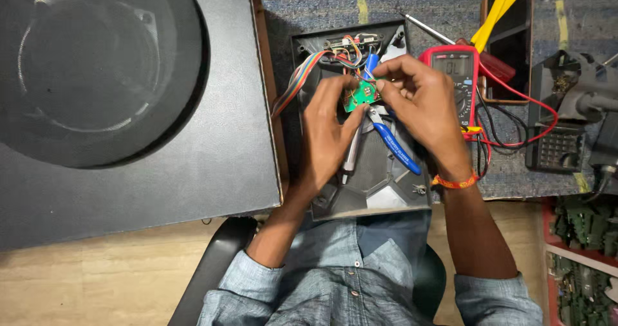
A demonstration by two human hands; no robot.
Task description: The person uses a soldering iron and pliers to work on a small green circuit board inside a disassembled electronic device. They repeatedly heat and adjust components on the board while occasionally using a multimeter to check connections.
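hands pinch a small green circuit board [360, 95] above an opened grey panel [386, 194], left hand [328, 129] steadying its lower edge, right hand [421, 104] gripping the top, best held level and clear of the ribbon cable [297, 80].

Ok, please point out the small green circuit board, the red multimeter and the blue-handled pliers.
small green circuit board [360, 95], head view, on its green face between the fingers.
red multimeter [454, 65], head view, on its display.
blue-handled pliers [396, 147], head view, on the lower blue handle.
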